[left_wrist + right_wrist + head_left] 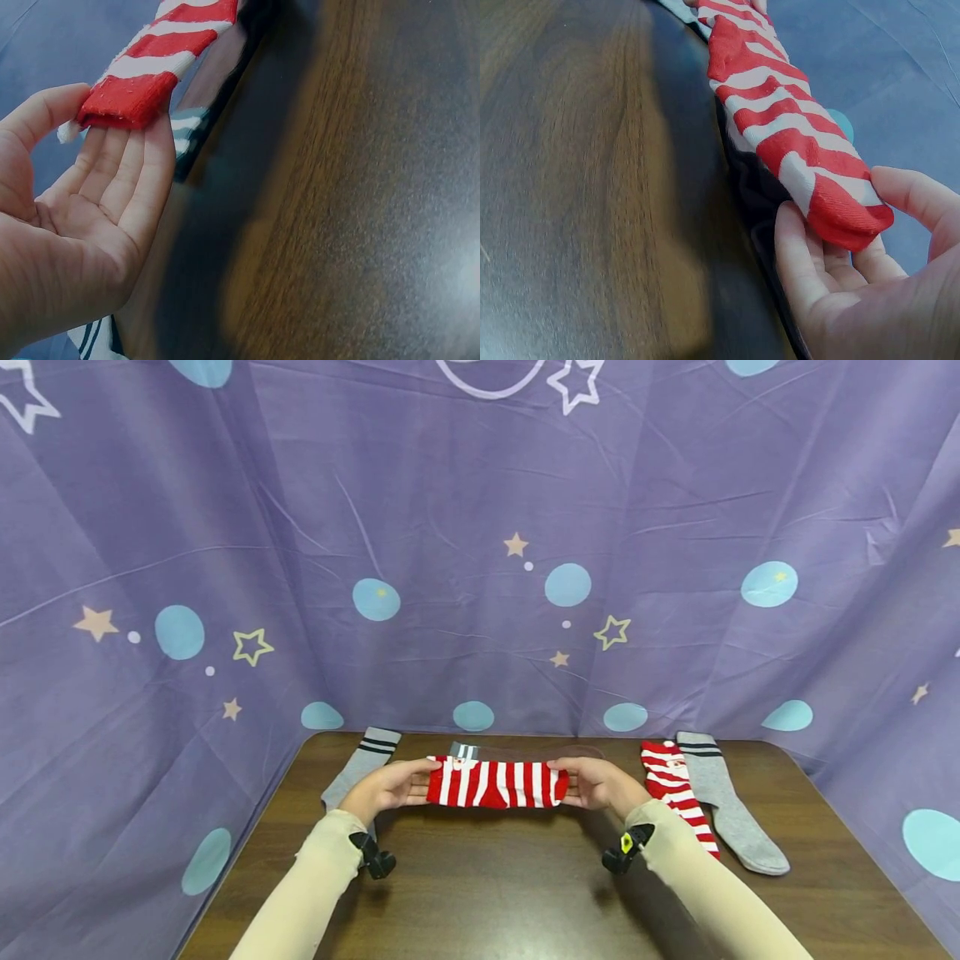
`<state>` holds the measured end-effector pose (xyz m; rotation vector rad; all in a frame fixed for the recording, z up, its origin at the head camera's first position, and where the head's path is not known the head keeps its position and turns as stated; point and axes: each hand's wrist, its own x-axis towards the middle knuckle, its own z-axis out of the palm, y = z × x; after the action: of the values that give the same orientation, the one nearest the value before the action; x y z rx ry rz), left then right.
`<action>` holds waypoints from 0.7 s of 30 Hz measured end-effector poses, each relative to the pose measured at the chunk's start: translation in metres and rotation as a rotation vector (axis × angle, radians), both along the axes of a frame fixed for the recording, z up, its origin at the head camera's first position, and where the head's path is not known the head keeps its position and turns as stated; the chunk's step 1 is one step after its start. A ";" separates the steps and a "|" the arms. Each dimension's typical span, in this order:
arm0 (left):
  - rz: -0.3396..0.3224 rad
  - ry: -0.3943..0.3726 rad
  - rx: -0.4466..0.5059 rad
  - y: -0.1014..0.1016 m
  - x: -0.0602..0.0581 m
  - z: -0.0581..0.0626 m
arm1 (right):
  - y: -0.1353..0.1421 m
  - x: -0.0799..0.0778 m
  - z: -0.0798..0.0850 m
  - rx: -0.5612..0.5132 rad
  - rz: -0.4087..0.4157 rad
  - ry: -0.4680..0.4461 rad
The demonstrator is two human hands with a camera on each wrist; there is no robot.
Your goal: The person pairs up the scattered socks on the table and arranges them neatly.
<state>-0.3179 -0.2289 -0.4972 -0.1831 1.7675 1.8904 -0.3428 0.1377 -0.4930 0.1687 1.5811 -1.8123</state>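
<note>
A red-and-white striped sock [498, 784] is stretched sideways between both hands, above the table. My left hand [386, 789] pinches its cuff end, thumb on top and fingers beneath; the left wrist view shows the red cuff [127, 101] and a small white pompom [68, 133] beside the thumb. At the toe end, my right hand [602, 785] grips the sock between thumb and fingers, with the red toe [847, 217] plain in the right wrist view. Behind the held sock lies a dark brown sock [540, 752] with a grey, white-striped cuff, partly hidden.
A grey sock [362, 765] with black bands lies at the table's left, partly behind my left hand. To the right lie another striped sock [670, 775] and a second grey sock [738, 827]. A purple curtain [465, 677] hangs behind the wooden table [480, 893].
</note>
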 end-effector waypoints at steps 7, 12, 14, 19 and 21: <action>-0.022 -0.009 -0.001 0.008 0.000 0.002 | 0.006 0.001 0.000 0.020 0.019 0.004; -0.007 -0.003 -0.018 0.012 -0.002 0.001 | 0.010 0.000 0.001 0.019 0.021 0.010; -0.008 -0.006 -0.020 0.013 -0.003 -0.001 | 0.011 0.000 0.001 0.017 0.020 0.010; -0.024 -0.009 0.001 0.017 -0.003 -0.002 | 0.016 0.000 0.001 0.010 0.021 0.014; -0.024 -0.012 0.008 0.018 -0.003 -0.003 | 0.019 0.000 0.000 0.009 0.024 0.013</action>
<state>-0.3205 -0.2110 -0.5006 -0.1685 1.7466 1.8753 -0.3432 0.1563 -0.4927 0.1423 1.5934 -1.7919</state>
